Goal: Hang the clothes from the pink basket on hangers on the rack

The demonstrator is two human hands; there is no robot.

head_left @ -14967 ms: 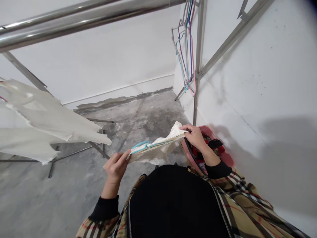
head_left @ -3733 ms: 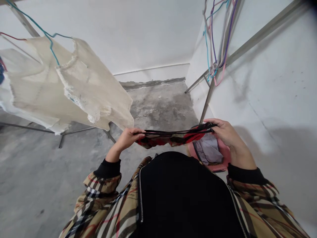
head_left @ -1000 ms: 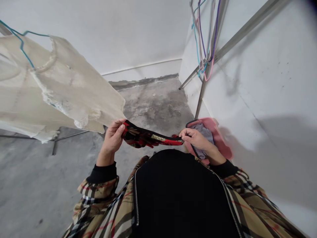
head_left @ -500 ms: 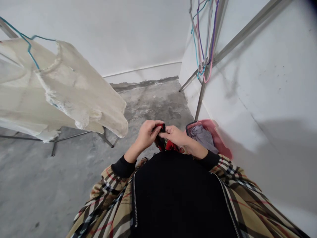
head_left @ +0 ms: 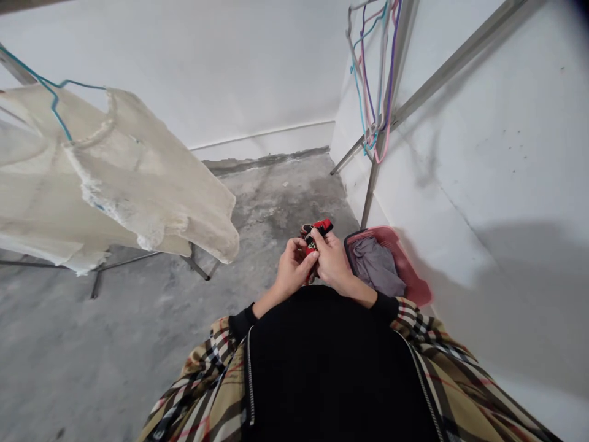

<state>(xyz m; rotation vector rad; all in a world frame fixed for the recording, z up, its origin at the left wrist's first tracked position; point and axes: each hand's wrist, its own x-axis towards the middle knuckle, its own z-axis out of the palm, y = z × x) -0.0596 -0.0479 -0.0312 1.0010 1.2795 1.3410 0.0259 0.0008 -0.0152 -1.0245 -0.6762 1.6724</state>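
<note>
My left hand (head_left: 291, 270) and my right hand (head_left: 332, 264) meet in front of my chest, both closed on a small red and black patterned garment (head_left: 315, 230) bunched between them. Only its top end shows above my fingers. A pink basket (head_left: 405, 264) holding a grey cloth (head_left: 378, 267) sits on the floor just right of my right hand, against the wall.
A cream top (head_left: 138, 178) hangs on a teal hanger (head_left: 53, 98) from a metal rack at the left. Several coloured empty hangers (head_left: 375, 80) dangle from a rack post (head_left: 381, 123) at the right wall. Grey concrete floor (head_left: 115, 344) lies below.
The garment, stretched wide between my hands a second ago, is now gathered into a small bundle. Both hands came together at the middle and shifted slightly right.
</note>
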